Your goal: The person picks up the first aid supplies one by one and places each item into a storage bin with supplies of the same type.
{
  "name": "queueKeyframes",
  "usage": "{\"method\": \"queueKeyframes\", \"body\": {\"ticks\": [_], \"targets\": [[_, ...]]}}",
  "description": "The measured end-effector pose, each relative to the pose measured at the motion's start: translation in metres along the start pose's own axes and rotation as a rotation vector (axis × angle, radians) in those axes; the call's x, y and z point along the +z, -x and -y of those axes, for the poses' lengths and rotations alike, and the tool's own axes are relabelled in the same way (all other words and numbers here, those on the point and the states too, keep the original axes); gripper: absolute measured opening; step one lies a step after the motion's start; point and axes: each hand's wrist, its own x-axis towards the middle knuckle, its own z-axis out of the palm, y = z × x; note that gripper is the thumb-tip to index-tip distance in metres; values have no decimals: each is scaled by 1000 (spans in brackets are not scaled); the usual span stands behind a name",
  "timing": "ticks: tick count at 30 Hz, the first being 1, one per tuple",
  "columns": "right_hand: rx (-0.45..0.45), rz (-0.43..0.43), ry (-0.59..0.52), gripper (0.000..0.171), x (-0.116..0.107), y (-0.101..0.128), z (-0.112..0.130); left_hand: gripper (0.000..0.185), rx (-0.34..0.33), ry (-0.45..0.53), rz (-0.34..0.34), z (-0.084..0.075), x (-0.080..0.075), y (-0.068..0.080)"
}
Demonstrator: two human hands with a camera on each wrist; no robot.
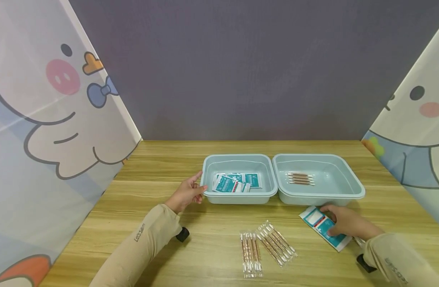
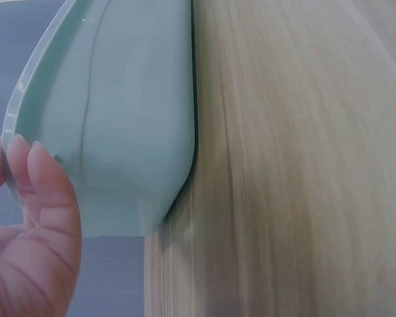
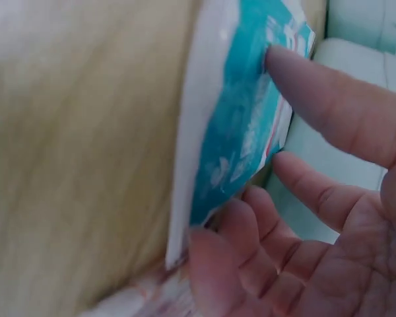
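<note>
1. Right hand: grip pinches a teal-and-white packet, thumb on printed face, other fingertips at edge/underside.
2. Packet sits just in front of right tub, slanted; can't tell if it's fully off the table.
3. Left hand: grip pinches rim of left tub at its left side, near front corner; thumb on rim, fingertips against outer wall.
4. Left tub: several loose packets, same teal and white, overlapping.
5. Right tub: one swab bundle, lying flat. Tubs side by side, rims very close.
6. Table, between the hands, nearer the person: upright-lying swab pack, slanted swab pack just right of it, both clear-wrapped.
7. Behind: dark panel. Sides: cartoon-print left panel, right panel.
</note>
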Motion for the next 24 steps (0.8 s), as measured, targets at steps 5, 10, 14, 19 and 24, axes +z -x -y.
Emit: {"method": "queueKeyframes", "body": {"ticks": [5,10,14,19,24], "targets": [[9,17,51,64,2,-2,5,68,-8,-1,-18,-1,2,1],[2,33,95,65,4,-3,11,67,-12,-8,-25,-3,2,1],[-20,33,119,65,5,-4,15,67,-2,-6,-22,-2,1,1],[-9,29,93,66,8,-4,20,67,-9,-5,-20,-3,2,1],[-7,45,56,71,13,-5,23,67,-13,2,-16,-3,2,1]]}}
